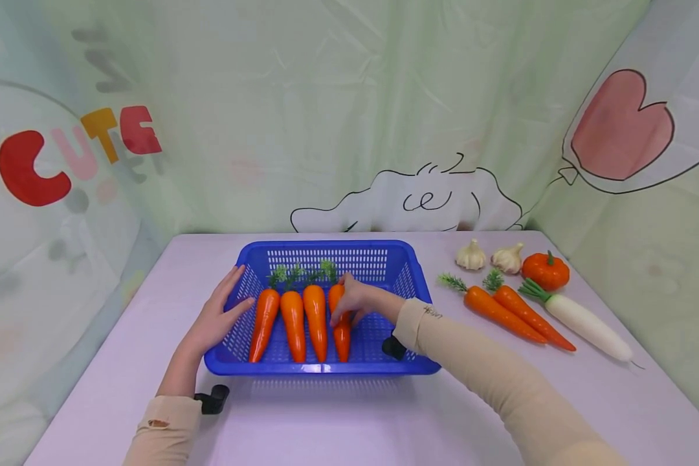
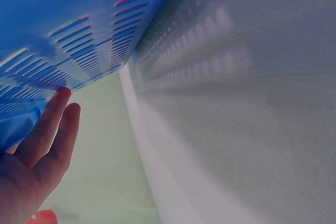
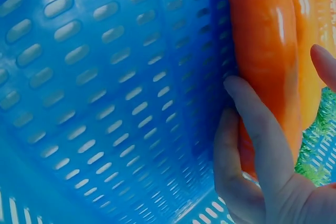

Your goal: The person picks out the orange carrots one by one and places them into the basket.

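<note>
Inside the blue plastic basket (image 1: pixel 320 368), several orange carrots with green tops lie side by side. My right hand (image 1: pixel 355 299) reaches in over the right rim and grips the rightmost carrot (image 1: pixel 342 340). In the right wrist view its fingers (image 3: pixel 262 135) lie along one side of that carrot (image 3: pixel 265 35), with the thumb on the other side. My left hand (image 1: pixel 212 321) rests at the basket's left rim, thumb over the edge. From the left wrist, two straight fingers (image 2: pixel 60 135) show against the slotted outer wall (image 2: pixel 79 40).
Right of the basket lie two more carrots (image 1: pixel 503 314), a white radish (image 1: pixel 588 325), a small orange pumpkin (image 1: pixel 545 272) and two garlic bulbs (image 1: pixel 470 255). A printed curtain (image 1: pixel 326 116) hangs behind the pale table (image 1: pixel 303 427).
</note>
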{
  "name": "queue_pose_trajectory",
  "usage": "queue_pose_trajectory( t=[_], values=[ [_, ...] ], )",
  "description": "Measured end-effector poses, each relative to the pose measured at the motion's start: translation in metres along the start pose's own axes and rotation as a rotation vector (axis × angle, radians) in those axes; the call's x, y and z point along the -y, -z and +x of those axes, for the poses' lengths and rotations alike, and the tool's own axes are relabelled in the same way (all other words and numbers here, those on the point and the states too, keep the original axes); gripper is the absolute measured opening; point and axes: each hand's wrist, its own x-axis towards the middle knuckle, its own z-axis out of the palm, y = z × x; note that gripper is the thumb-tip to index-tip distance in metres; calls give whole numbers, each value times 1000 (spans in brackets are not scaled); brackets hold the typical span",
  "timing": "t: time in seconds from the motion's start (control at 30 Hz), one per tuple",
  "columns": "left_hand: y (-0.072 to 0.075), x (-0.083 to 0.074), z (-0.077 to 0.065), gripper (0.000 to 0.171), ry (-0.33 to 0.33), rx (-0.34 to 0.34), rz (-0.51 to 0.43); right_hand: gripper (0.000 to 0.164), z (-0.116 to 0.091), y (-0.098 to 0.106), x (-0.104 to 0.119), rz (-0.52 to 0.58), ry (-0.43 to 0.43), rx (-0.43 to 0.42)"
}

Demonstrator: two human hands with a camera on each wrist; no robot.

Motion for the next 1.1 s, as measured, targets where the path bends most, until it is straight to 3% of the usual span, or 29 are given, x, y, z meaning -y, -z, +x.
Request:
queue_pose_trajectory(
  t=[0.7,1.1],
  values=[
    [1,1,0,68,-2,4,-4,79,-18,20,6,17,24,-5],
    [0,0,1,68,10,8,-4,74,-44,44,10,-37,90,67]
  ],
)
